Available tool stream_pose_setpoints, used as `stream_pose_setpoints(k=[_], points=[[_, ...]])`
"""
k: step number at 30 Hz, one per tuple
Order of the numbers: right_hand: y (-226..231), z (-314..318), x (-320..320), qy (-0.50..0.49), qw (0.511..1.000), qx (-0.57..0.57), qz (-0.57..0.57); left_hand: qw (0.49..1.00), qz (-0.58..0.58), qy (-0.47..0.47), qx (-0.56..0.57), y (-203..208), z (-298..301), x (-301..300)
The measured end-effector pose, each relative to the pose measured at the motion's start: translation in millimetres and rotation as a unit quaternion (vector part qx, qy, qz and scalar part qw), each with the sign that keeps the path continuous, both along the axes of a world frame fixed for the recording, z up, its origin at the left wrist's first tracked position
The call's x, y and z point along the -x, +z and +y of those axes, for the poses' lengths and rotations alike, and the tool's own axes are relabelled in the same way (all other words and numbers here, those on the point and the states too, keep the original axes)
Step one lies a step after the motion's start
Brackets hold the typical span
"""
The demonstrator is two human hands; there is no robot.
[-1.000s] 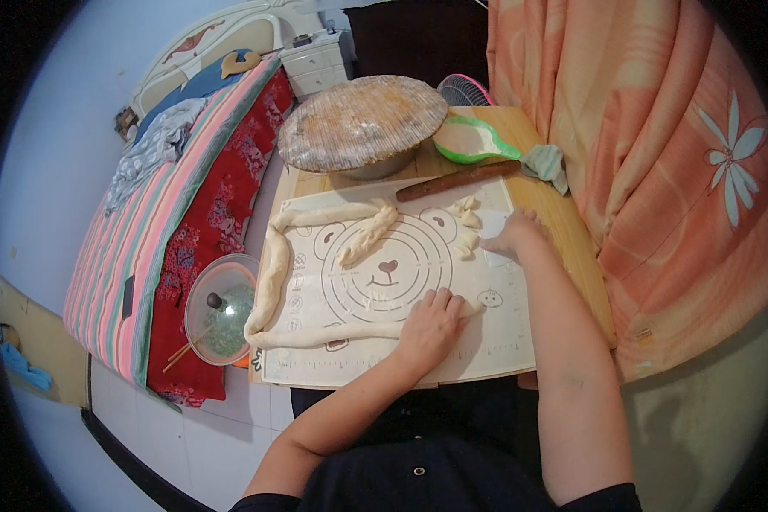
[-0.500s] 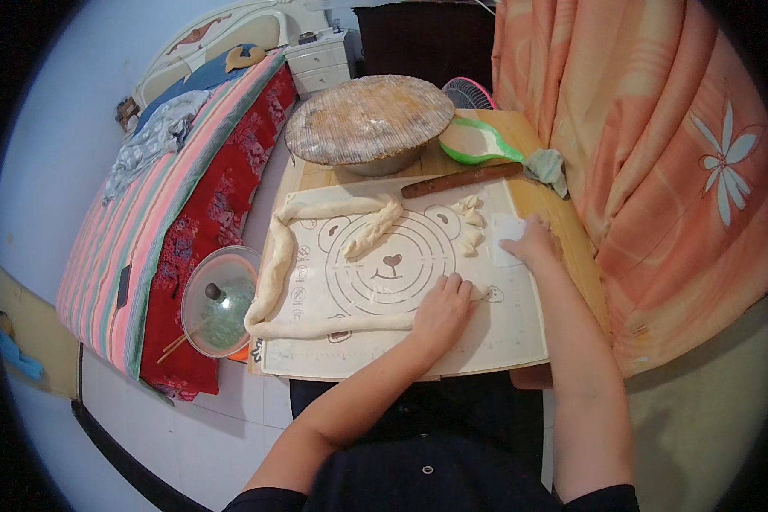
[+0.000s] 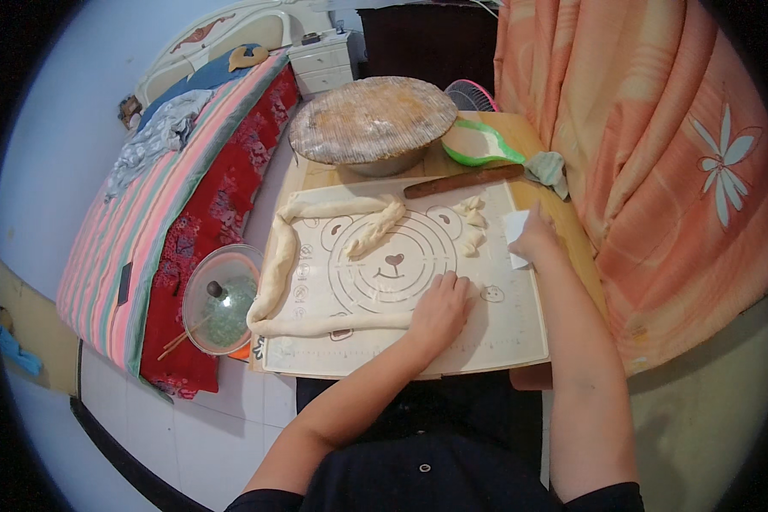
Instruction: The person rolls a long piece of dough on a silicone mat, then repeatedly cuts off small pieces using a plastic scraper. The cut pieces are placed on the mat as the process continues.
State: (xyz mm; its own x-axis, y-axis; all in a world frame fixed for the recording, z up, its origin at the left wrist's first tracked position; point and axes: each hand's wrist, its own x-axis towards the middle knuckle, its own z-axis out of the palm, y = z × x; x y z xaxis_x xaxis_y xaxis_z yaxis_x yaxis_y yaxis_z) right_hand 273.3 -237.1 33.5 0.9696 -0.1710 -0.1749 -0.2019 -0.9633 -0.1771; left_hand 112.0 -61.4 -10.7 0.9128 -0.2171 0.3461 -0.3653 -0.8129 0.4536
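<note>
A long dough rope [image 3: 275, 273] bends around the left part of a white pastry mat [image 3: 508, 341] with a printed bear face. My left hand [image 3: 442, 312] is closed around the rope's near right end, pressed low to the mat. At the mat's right edge, my right hand [image 3: 535, 239] grips a white dough scraper [image 3: 515, 237], held apart from the rope. Several small cut dough pieces [image 3: 470, 225] lie in a short column to the scraper's left.
Behind the mat are a rolling pin [image 3: 462, 181], a green ladle [image 3: 480, 143] with pale flour, a cloth [image 3: 546, 174] and a large pot with a woven lid [image 3: 373, 119]. A lidded bowl [image 3: 222, 299] with chopsticks stands left of the wooden board [image 3: 533, 136]. Curtains hang at right.
My right hand has turned the scraper, which now shows narrower and closer to the mat's right edge. My left hand stays on the rope; the dough looks unchanged.
</note>
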Motion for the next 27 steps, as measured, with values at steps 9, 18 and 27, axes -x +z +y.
stream_pose_setpoints(k=[9, 18, 27], points=[[16, -14, 97, 0.113, 0.961, -0.25, -0.037, 0.998, 0.035, -0.026, 0.037, 8, 12, 13], [22, 20, 135, 0.215, 0.966, -0.138, -0.043, 0.997, 0.006, -0.042, 0.069, 0, 12, 18], [12, 31, 136, 0.199, 0.97, -0.124, -0.058, 0.997, -0.028, -0.03, 0.063, -6, 10, 23]])
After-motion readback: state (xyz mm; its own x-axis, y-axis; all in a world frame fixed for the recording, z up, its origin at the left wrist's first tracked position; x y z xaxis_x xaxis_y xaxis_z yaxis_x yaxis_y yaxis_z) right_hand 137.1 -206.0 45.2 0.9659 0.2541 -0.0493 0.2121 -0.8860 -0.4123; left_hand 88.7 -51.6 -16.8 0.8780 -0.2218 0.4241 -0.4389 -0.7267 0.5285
